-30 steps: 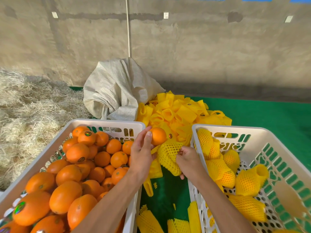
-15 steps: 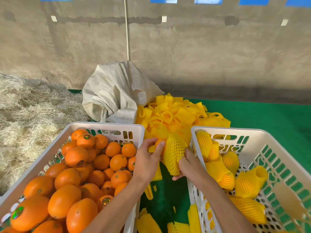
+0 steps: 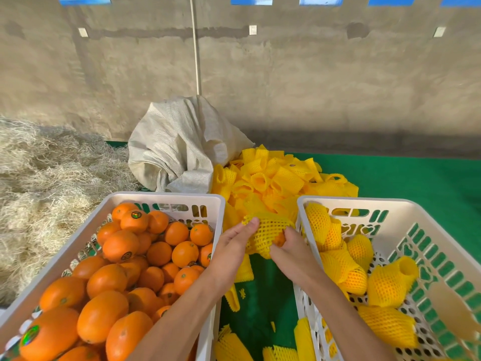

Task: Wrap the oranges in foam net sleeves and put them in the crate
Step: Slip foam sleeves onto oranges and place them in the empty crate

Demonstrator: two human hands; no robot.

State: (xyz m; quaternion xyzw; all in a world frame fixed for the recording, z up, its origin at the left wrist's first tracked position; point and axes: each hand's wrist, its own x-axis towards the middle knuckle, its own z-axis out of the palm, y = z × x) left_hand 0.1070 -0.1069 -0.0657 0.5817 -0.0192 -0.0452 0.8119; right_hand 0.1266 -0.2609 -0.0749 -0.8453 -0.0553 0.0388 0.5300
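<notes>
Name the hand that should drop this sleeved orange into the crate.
Right. The right hand already grips the sleeved orange and sits beside the right crate; the left hand is nearer the unwrapped fruit.

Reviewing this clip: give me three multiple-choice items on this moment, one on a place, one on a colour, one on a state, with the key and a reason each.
1. Where are the bare, unwrapped oranges?
A. In the left crate
B. In the right crate
C. On the straw

2. What colour are the foam net sleeves?
A. White
B. Yellow
C. Pink

3. What state is the orange between the hands in?
A. Bare
B. Mostly covered by a sleeve, a patch of peel showing
C. Already lying in the right crate

Key:
1 A: the left crate is heaped with bare oranges; the right crate holds wrapped ones.
2 B: the loose pile of foam net sleeves is yellow.
3 B: the left hand and right hand hold the sleeve over the orange, between the crates.
</notes>
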